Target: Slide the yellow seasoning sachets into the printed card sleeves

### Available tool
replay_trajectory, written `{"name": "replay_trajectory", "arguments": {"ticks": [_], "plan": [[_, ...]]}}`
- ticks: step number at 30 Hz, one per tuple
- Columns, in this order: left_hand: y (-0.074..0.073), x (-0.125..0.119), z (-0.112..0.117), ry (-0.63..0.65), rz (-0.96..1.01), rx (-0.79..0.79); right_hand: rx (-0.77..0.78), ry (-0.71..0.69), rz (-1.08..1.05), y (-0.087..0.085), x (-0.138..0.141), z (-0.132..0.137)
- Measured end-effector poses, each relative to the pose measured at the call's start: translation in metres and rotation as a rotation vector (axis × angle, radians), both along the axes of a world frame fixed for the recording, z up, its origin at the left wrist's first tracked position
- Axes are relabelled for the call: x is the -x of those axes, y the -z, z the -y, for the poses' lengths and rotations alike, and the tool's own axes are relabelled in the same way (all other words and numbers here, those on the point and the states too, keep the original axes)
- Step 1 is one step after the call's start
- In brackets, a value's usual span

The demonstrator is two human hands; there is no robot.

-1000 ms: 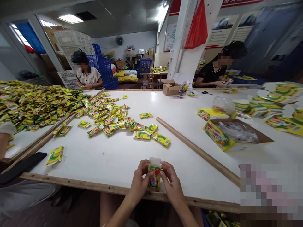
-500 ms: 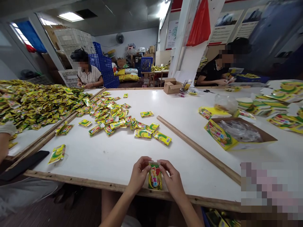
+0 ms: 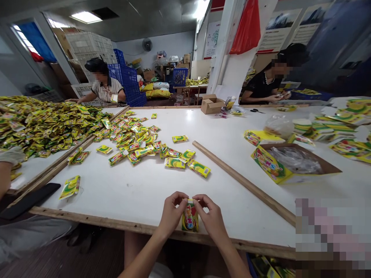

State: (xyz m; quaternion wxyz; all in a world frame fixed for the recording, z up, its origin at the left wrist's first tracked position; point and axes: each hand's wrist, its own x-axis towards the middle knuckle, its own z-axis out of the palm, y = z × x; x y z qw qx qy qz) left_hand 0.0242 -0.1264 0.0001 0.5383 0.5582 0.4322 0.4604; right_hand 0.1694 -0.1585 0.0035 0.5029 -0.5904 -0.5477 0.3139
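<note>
A small green and yellow printed carton (image 3: 190, 218) stands between my hands at the table's front edge, its lettered face toward me. My left hand (image 3: 173, 210) pinches its upper left corner with thumb and fingers. At the upper right corner, my right hand (image 3: 209, 212) grips it the same way. The fingertips of both hands meet near the carton's top flap and partly cover it. Beyond them, a loose pile of similar small cartons (image 3: 145, 150) lies on the white table (image 3: 130, 197).
A wooden strip (image 3: 232, 175) runs diagonally to my right. Past it sits an open display box (image 3: 269, 166) with clear plastic inside. At left, a big heap of cartons (image 3: 52, 127) lies behind a wooden divider. Two co-workers (image 3: 106, 88) (image 3: 265, 87) sit across; a gloved hand (image 3: 11, 156) shows at far left.
My fingers have drawn closer together over the carton's top, where the flap now looks folded down. The co-worker at back left has raised a carton and stretched an arm toward the heap.
</note>
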Motion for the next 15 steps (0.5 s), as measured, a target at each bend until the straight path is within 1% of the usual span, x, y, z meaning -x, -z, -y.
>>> {"name": "replay_trajectory", "arguments": {"ticks": [3, 5, 9, 12, 15], "plan": [[0.001, -0.001, -0.002, 0.003, -0.019, -0.005, 0.025, -0.004, 0.002, -0.003, -0.001, -0.002], [0.003, 0.0, -0.001, 0.014, -0.027, -0.019, 0.027, -0.019, -0.002, -0.003, -0.003, -0.001], [0.009, 0.007, 0.004, 0.045, -0.03, -0.063, 0.03, -0.068, -0.06, 0.006, -0.005, 0.007], [0.011, 0.011, 0.008, 0.08, -0.051, -0.099, 0.022, -0.1, -0.111, 0.011, 0.0, 0.01], [0.01, 0.011, 0.009, 0.135, -0.078, -0.098, -0.004, -0.065, -0.084, 0.006, 0.001, 0.011]]}}
